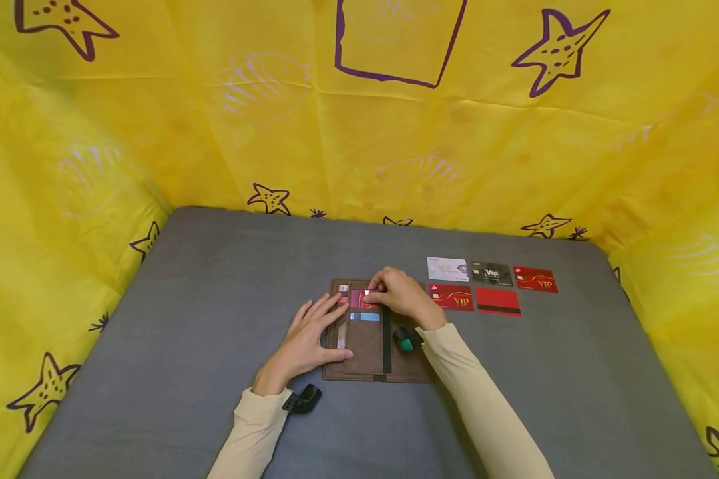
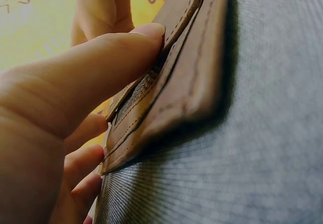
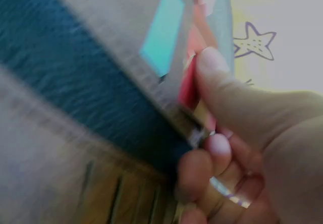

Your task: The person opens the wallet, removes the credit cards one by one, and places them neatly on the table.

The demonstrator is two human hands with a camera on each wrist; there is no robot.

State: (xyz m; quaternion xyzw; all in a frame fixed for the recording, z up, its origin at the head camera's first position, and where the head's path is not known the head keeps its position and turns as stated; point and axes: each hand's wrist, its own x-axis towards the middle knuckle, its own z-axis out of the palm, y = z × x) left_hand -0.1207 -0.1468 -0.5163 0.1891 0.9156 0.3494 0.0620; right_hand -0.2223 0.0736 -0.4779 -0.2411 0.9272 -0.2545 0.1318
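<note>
A brown wallet [image 1: 364, 349] lies unfolded on the table, with a dark elastic band [image 1: 387, 339] down its middle. My left hand [image 1: 302, 340] rests on its left part with fingers spread. Its thumb [image 2: 118, 55] presses at the stitched edge of the inner flap in the left wrist view. My right hand [image 1: 403, 296] pinches a red card [image 1: 357, 299] at the upper pocket of that flap, thumb against the card's face. Below it, a blue card edge [image 1: 365, 317] peeks out of a slot. The red card's lower part is hidden in the pocket.
To the right lie a white card [image 1: 447, 269], a black card [image 1: 492, 273], two red VIP cards [image 1: 536, 279] and a red card with a dark stripe [image 1: 498, 301]. A yellow patterned cloth [image 1: 347, 140] rises behind the grey table [image 1: 216, 266] and along its sides.
</note>
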